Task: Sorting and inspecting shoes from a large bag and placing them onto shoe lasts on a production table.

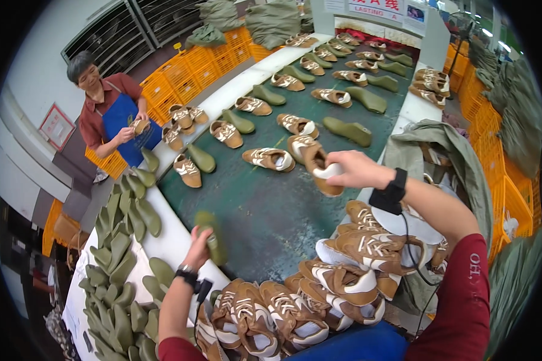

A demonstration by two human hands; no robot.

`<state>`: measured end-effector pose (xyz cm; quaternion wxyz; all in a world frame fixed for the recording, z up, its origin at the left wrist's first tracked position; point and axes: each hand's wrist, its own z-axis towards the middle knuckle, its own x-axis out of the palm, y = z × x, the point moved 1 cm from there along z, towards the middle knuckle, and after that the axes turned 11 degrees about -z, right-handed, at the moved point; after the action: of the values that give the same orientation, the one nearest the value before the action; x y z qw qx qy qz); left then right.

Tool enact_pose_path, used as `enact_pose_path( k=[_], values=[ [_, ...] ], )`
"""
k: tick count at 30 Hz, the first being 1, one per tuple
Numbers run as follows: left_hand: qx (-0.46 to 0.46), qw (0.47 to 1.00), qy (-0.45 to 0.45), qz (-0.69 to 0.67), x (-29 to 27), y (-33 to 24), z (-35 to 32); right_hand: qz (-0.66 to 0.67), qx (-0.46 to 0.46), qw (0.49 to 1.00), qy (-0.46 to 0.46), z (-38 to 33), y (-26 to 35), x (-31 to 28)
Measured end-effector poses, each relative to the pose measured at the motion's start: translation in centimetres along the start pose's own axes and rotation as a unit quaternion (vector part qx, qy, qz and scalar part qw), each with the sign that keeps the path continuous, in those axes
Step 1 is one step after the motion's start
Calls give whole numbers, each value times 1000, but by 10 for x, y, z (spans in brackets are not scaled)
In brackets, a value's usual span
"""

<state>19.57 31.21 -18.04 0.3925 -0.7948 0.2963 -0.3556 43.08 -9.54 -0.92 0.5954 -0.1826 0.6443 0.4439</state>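
Head view: left hand (197, 248) grasps a green shoe last (211, 236) at the conveyor belt's (265, 210) near-left edge, right hand (354, 169) grips a brown shoe upper (315, 162) near its right edge.

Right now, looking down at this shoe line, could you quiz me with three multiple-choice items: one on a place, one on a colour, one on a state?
1. Where is the heap of green shoe lasts?
A lower left
B upper right
C belt centre

2. What colour is the belt?
A red
B dark green
C white

3. The right hand is
A empty
B gripping a brown shoe
C resting flat

Answers: 1 A, they crowd the white table there. 2 B, its bare surface shows. 3 B, fingers close on the heel.
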Motion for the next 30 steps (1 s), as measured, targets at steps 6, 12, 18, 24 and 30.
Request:
enact_pose_path(
  k=[6, 12, 18, 24, 30],
  values=[
    [-145, 970, 33, 194, 114, 55, 19, 49, 69, 996, 16, -12, -7, 0],
    [-135, 925, 81, 347, 142, 104, 54, 37, 84, 995, 40, -21, -12, 6],
    [-63, 889, 170, 420, 159, 94, 51, 9, 6, 999, 32, -2, -5, 16],
    [-120, 928, 184, 300, 138, 35, 24, 2, -84, 993, 82, 55, 48, 44],
    [40, 941, 78, 326, 49, -76, -31, -19, -117, 983, 142, 118, 99, 134]
  ],
)
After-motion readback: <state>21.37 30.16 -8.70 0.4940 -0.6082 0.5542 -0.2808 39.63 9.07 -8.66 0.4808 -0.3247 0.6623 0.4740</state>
